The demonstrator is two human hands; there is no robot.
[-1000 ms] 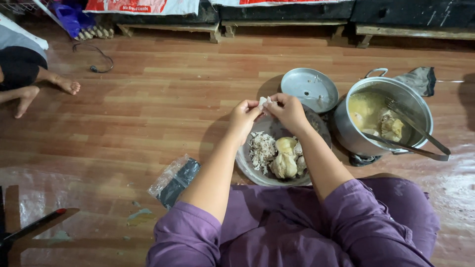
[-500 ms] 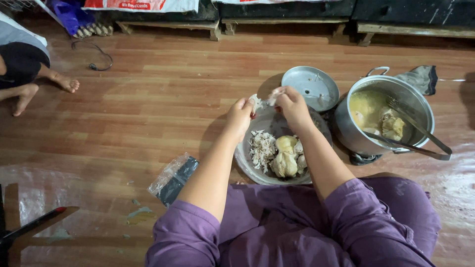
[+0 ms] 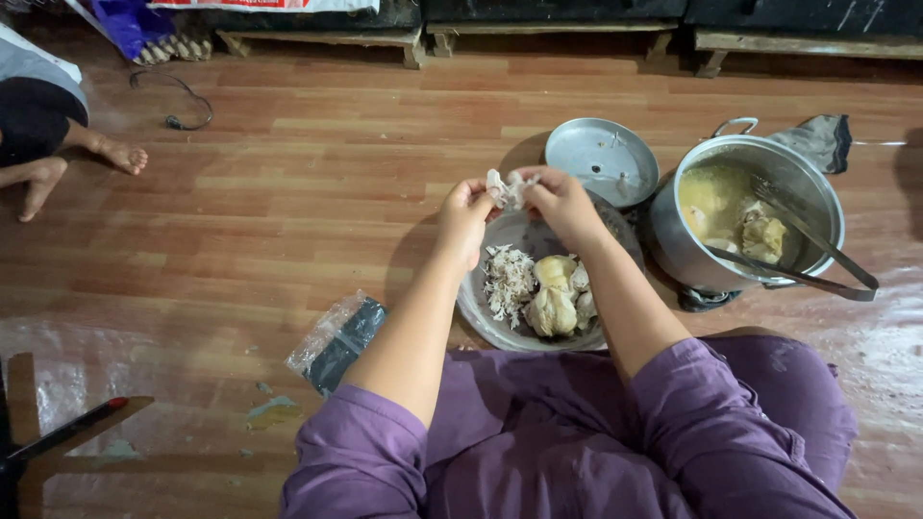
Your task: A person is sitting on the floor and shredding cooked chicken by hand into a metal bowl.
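Note:
I sit on a wooden floor in purple clothes. Both hands are raised over a metal bowl (image 3: 478, 312) in front of my lap. My left hand (image 3: 465, 213) and my right hand (image 3: 560, 199) pinch the same pale piece of cooked chicken (image 3: 506, 187) between them. Inside the bowl lie shredded meat (image 3: 506, 279) on the left and whole chicken pieces (image 3: 556, 296) on the right.
A steel pot (image 3: 692, 252) of yellow broth with chicken stands to the right, metal tongs (image 3: 817, 255) resting across it. Its lid (image 3: 601, 160) lies upside down behind the bowl. A plastic packet (image 3: 336, 341) lies at left. Another person's feet (image 3: 67, 168) are far left.
Both hands stay above the bowl, working the same chicken piece; they have shifted slightly toward the bowl's far rim and spread the meat apart a little.

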